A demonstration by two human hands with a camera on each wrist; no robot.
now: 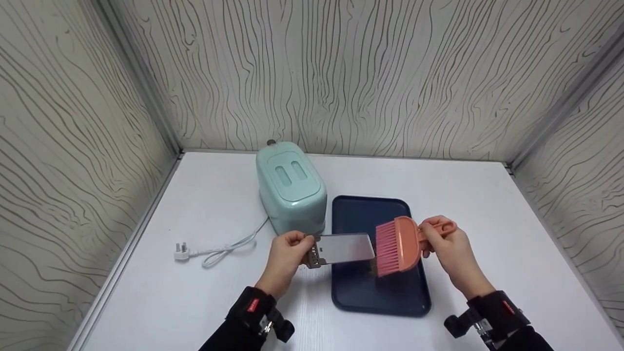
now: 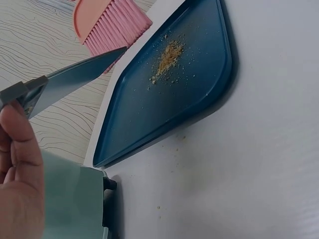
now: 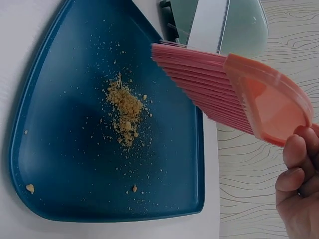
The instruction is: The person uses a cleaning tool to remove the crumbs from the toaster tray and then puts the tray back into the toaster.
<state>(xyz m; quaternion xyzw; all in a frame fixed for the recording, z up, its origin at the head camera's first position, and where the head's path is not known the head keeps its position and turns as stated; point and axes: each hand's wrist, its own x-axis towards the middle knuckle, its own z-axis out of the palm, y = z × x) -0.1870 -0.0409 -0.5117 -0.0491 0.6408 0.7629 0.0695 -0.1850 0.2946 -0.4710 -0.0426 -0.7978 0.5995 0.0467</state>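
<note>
My left hand (image 1: 287,256) pinches the brown end of a flat metal crumb tray (image 1: 345,247), its shiny plate stretching to the right over the dark blue tray (image 1: 353,209). In my right hand (image 1: 451,251) is the handle of an orange hand brush (image 1: 408,243), its pink bristles (image 3: 199,82) pointing left, close to the plate's far end. Whether bristles and plate touch, I cannot tell. Below them, a heap of tan crumbs (image 3: 124,107) lies on the blue tray. Behind my left hand stands a mint-green toaster (image 1: 295,195).
The toaster's white cord and plug (image 1: 182,252) lie on the white table (image 1: 219,312) at the left. A few loose crumbs (image 2: 158,207) are on the table beside the blue tray. Patterned panels (image 1: 341,78) wall the table's back and sides.
</note>
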